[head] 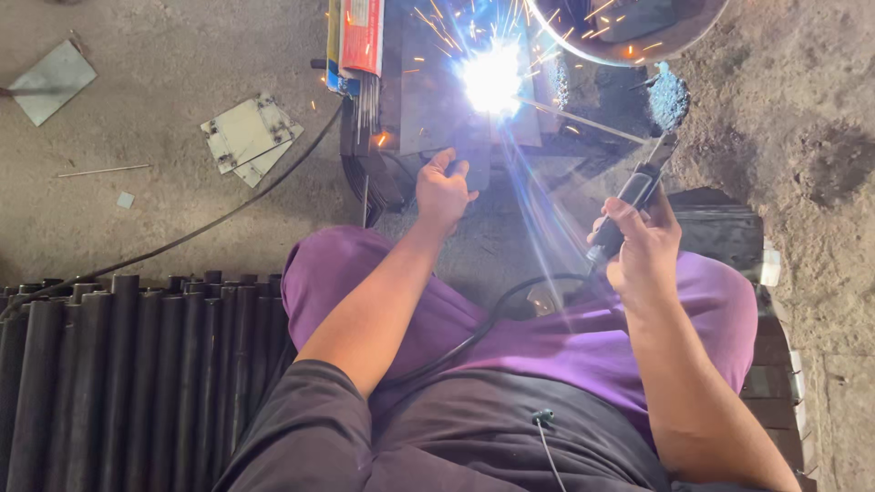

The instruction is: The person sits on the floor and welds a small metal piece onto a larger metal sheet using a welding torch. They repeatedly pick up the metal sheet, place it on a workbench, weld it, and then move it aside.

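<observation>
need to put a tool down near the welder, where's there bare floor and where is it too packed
Bare floor lies between the flat metal plates and the row of dark pipes, crossed by a cable. More bare ground at far right. Crowded around the arc, where the left hand and right hand work.

A red-and-white rectangular electrode packet (361,36) stands upper centre, rods protruding.

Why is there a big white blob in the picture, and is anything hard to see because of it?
In the head view, the welding arc blows out to pure white, throwing streaks of flare toward the right hand; the metal piece by the left hand is washed out, while the dark pipes stay sharp.
</observation>
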